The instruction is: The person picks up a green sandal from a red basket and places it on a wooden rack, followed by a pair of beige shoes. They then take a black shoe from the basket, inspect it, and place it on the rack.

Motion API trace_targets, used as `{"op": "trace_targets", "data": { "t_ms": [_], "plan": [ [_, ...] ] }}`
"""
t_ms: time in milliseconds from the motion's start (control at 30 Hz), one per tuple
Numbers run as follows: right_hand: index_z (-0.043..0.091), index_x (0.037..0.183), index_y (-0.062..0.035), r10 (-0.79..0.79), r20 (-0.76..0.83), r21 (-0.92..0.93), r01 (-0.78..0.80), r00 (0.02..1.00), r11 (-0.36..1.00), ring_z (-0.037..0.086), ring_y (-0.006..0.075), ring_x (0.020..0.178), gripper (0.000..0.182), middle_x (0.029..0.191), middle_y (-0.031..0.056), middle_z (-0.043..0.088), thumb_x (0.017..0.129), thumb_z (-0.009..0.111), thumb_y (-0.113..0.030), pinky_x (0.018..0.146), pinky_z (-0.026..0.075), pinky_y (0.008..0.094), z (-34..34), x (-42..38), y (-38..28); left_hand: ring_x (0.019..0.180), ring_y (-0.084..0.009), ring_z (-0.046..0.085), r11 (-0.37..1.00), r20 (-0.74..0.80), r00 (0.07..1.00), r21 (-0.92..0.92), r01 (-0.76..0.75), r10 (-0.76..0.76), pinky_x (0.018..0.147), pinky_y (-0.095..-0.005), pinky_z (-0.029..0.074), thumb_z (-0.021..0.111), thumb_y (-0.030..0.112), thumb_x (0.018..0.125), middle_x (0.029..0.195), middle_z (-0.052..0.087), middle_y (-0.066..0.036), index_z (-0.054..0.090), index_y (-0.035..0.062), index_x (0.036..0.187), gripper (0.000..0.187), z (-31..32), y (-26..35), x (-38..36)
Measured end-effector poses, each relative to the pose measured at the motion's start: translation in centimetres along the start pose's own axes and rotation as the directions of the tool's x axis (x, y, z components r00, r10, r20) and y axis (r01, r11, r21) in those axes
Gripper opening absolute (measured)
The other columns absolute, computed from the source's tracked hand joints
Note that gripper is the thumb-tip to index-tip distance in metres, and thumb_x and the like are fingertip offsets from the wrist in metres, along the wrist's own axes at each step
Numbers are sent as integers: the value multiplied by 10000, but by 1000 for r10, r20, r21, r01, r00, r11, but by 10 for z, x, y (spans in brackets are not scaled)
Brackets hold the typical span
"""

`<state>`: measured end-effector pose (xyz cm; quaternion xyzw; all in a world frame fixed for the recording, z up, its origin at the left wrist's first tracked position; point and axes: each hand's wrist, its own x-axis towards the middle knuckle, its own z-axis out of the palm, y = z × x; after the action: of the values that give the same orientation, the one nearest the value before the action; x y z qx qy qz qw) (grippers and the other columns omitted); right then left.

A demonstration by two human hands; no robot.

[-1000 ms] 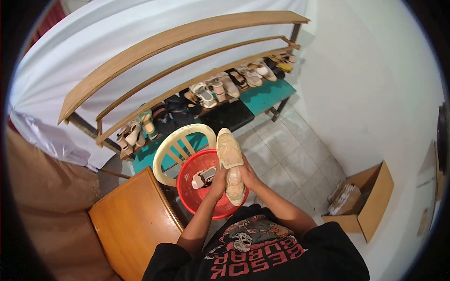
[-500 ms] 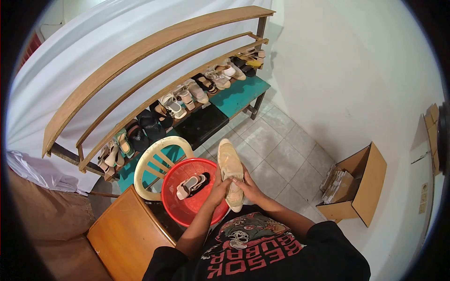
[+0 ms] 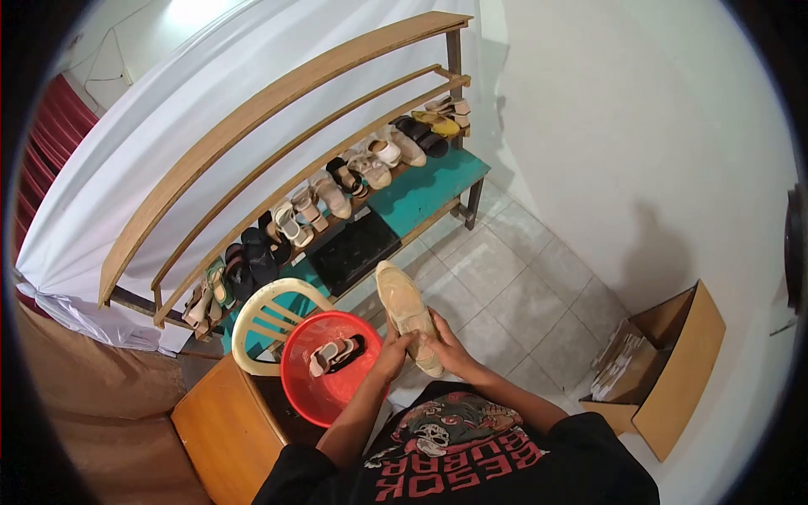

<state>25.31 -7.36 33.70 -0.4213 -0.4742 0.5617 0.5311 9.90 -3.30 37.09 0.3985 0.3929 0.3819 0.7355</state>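
Beige shoe (image 3: 402, 301) leans further left than half a second ago. My left hand (image 3: 392, 353) and right hand (image 3: 451, 347) both grip it, near the red basket (image 3: 335, 389).

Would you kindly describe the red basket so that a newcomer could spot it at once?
Find the long bench with a teal seat, then the cream plastic chair in front of it. Just before that chair's backrest, near the person's left hand, sits the red basket. It is the only round, bright red container in view, with footwear lying inside it.
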Motion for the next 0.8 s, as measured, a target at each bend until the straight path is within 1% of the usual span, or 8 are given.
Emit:
{"op": "trace_targets", "data": {
  "t_ms": [33, 133, 200, 233, 367, 433, 567, 800],
  "plan": [
    [136, 1555, -26, 1, 6, 3, -1, 1000, 1000, 335, 222, 1392, 700, 1514, 120, 317, 992, 544, -105, 1140, 294, 335, -13, 2, -6, 1385, -263, 372, 1000, -6, 1000, 1, -2, 2, 1120, -355, 331, 506, 18, 894, 1531, 327, -120, 117, 103, 1568, 782, 12, 1, 11],
    [144, 1551, -21, 43, -32, 9, -42, 999, 999, 344, 226, 1383, 738, 1497, 125, 329, 956, 577, -76, 1126, 321, 335, -50, 1, -28, 1475, -251, 196, 990, 117, 992, 129, -51, 36, 1173, -325, 213, 569, 40, 884, 1623, 127, -157, -106, 82, 1573, 966, 52, 7, 39],
    [146, 1544, -19, 34, -93, 130, -22, 995, 991, 318, 265, 1404, 827, 1512, 173, 295, 878, 636, -47, 1140, 309, 378, -73, 11, -40, 1475, -252, 195, 983, 116, 988, 142, -114, 98, 1175, -325, 207, 561, 35, 894, 1622, 125, -158, -109, 85, 1573, 955, 86, 18, 53],
    [146, 1544, -19, 50, -66, 109, -42, 997, 993, 318, 265, 1404, 827, 1512, 173, 295, 878, 636, -47, 1140, 309, 378, -86, 16, -52, 1474, -253, 194, 965, 140, 976, 182, -189, 164, 1177, -326, 202, 553, 31, 904, 1622, 124, -159, -112, 88, 1573, 945, 102, 20, 60],
    [180, 1527, 4, 52, -50, 71, -49, 997, 996, 372, 261, 1371, 790, 1479, 173, 360, 884, 631, -80, 1120, 335, 377, -122, 34, -92, 1477, -250, 178, 963, 83, 966, 101, -252, 244, 1180, -327, 189, 535, 23, 925, 1623, 106, -164, -124, 78, 1568, 922, 133, 13, 81],
    [220, 1513, 8, 68, -48, 69, -65, 997, 996, 396, 261, 1354, 768, 1466, 174, 380, 887, 646, -121, 1114, 342, 374, -134, 44, -88, 1478, -247, 163, 930, 77, 955, 219, -296, 286, 1181, -330, 188, 519, 18, 939, 1624, 87, -169, -136, 64, 1562, 906, 139, 17, 90],
    [256, 1492, 19, 67, -88, 106, -57, 994, 993, 416, 266, 1339, 745, 1449, 184, 398, 887, 660, -143, 1109, 346, 372, -139, 53, -77, 1483, -265, 154, 954, 76, 967, 160, -254, 244, 1184, -337, 187, 535, 47, 929, 1617, 87, -186, -95, 45, 1567, 896, 136, 13, 107],
    [323, 1456, 11, 51, -270, -59, -69, 962, 996, 465, 226, 1277, 604, 1389, 155, 459, 934, 611, -88, 1073, 383, 338, -188, 74, -63, 1492, -304, 120, 964, 53, 985, 199, -174, 166, 1201, -361, 140, 583, 135, 904, 1594, 119, -208, -1, 25, 1572, 894, 153, -26, 169]
  ]
}}
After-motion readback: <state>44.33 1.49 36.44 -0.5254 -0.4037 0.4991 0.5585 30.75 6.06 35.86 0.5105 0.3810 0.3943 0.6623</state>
